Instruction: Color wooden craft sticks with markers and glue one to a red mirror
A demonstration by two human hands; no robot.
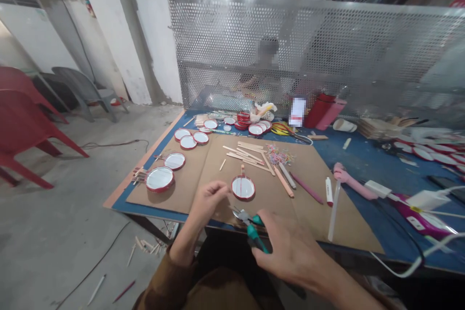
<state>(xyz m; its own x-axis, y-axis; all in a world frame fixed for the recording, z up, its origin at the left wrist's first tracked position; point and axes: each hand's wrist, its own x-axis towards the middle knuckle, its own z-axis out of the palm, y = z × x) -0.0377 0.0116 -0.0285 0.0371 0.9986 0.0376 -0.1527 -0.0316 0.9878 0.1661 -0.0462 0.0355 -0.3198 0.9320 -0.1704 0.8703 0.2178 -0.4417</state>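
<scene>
My left hand (212,198) is closed in a pinch near the front edge of the cardboard (189,179); whatever its fingertips hold is too small to name. In my right hand (286,247) are pliers (250,230) with green handles, their metal jaws pointing toward my left fingertips. Just beyond the jaws lies a round red-rimmed mirror (243,187) with a short wooden piece at its top. Flat wooden sticks (245,155) are scattered behind it, beside a tangle of coloured strings (279,155).
More round mirrors (160,179) lie at the left and back of the blue table (348,155). Colored pens, a white-capped tube (329,191) and a pink glue gun (352,181) are at the right. A perforated metal screen (225,48) stands behind, with a person beyond.
</scene>
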